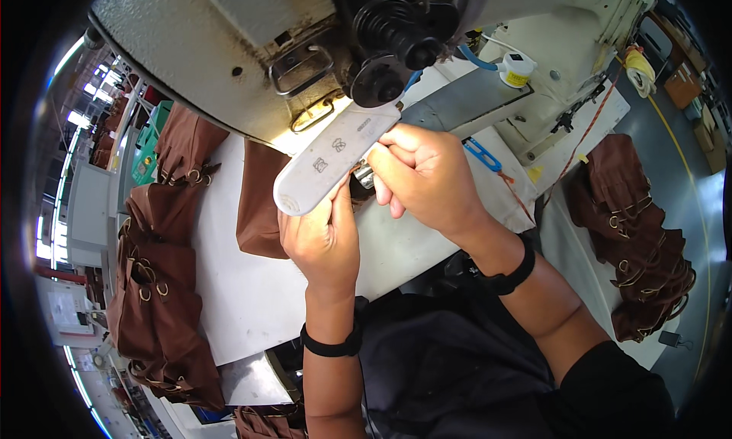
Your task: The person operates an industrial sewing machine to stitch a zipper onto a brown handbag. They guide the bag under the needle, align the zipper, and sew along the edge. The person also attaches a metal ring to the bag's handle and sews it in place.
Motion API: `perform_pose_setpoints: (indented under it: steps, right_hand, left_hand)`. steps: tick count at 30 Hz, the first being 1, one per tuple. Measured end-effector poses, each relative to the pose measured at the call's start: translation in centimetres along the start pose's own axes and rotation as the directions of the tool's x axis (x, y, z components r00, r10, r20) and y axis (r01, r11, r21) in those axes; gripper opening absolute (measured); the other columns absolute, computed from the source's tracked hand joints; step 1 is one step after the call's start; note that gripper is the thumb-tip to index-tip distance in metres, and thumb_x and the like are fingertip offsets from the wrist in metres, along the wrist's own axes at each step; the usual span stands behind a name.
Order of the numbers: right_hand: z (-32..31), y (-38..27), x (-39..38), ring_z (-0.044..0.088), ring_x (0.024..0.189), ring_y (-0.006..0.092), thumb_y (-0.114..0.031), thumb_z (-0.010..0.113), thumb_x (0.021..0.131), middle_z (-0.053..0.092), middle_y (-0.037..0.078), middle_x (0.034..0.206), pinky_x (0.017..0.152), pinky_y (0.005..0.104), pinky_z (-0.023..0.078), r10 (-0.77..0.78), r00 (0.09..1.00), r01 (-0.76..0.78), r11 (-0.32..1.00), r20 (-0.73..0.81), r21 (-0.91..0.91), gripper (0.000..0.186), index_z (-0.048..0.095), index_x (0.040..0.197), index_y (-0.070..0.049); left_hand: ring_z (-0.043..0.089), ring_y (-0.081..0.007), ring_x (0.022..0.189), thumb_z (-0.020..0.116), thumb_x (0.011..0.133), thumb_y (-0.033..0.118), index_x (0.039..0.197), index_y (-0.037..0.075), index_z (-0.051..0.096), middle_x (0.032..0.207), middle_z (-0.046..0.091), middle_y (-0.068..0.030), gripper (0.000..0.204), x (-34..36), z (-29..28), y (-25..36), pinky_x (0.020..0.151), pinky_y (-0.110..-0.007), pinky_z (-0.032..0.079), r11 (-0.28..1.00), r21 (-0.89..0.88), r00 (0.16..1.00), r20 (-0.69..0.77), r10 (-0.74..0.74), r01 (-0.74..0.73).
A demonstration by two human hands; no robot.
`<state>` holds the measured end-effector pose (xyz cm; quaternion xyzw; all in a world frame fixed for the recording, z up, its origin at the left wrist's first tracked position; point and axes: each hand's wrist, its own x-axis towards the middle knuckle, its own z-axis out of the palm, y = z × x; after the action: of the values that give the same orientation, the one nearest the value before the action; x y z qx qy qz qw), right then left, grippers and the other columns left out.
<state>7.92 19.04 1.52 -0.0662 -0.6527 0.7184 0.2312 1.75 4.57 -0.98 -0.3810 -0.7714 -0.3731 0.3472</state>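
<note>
Both of my hands are up at the head of a large sewing machine [206,43], beside a long pale rounded guard [324,165]. My left hand [324,237] is partly behind the guard's lower end, its thumb and a finger pointing up at a small shiny metal part [364,175]. What its fingers hold is hidden. My right hand [423,176] is closed just right of that metal part, fingers curled in and thumb pressed toward the guard's edge. Whatever it pinches is too small to make out. A brown bag piece [263,203] lies to the left, partly under the machine head.
Brown bags with metal rings [164,279] are heaped along the table's left side. More brown bags [629,241] lie at the right. A blue-handled tool [482,155] rests on the white table [244,306] near an orange cord. A white bottle [517,70] stands behind.
</note>
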Motion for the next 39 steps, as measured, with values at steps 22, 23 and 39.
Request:
perform_pose_setpoints:
  steps: [22,23,39]
  right_hand:
    - [0.07,0.31,0.06,0.056,0.046,0.0066,-0.015,0.064,0.104,0.065,0.005,0.06,0.044,0.0255,0.043,0.012,1.0,-0.012,1.0,0.006,0.004,0.022,0.068,0.092,0.003]
    - [0.09,0.3,0.04,0.056,0.046,0.0065,-0.015,0.064,0.104,0.065,0.005,0.06,0.044,0.0254,0.043,0.013,1.0,-0.013,1.0,0.004,0.008,0.022,0.068,0.092,0.003]
    - [-0.02,0.09,0.11,0.055,0.046,0.0059,-0.013,0.065,0.103,0.066,0.004,0.06,0.044,0.0245,0.042,-0.007,1.0,0.007,1.0,0.009,0.0,0.02,0.069,0.094,0.004]
  left_hand:
    - [0.076,-0.0256,0.098,0.075,0.088,-0.009,0.101,0.0,0.078,0.105,0.08,-0.0133,0.016,-0.28,-0.16,0.05,0.091,-0.035,0.056,0.999,0.0,0.999,0.012,-0.042,0.042]
    - [0.076,-0.0256,0.097,0.076,0.088,-0.008,0.101,0.0,0.078,0.105,0.08,-0.0132,0.016,-0.25,-0.16,0.04,0.091,-0.035,0.056,0.999,0.005,0.999,0.007,-0.034,0.034]
    - [0.075,-0.0251,0.099,0.076,0.089,-0.007,0.102,-0.002,0.078,0.106,0.079,-0.0147,0.014,0.14,0.05,-0.26,0.09,-0.035,0.058,0.999,-0.04,1.0,-0.009,-0.024,0.023]
